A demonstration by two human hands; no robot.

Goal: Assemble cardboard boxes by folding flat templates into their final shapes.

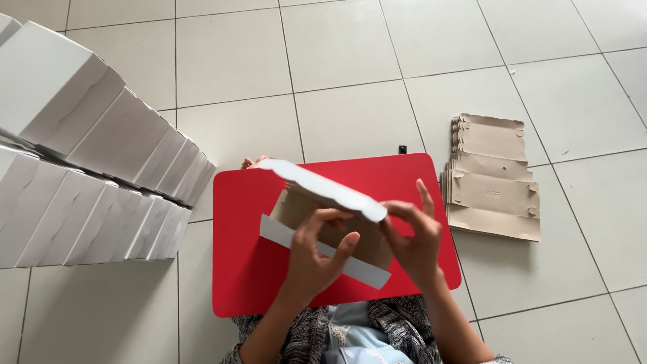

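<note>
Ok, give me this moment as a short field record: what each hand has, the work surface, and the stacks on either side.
left hand: grips the near edge of a half-folded cardboard box, white outside and brown inside
right hand: pinches the box's right end, index finger raised
work surface: red board lying on the tiled floor
left side: rows of folded white boxes, nested together
right side: stack of flat brown blanks on the floor
near edge: grey knitted sleeves
</note>
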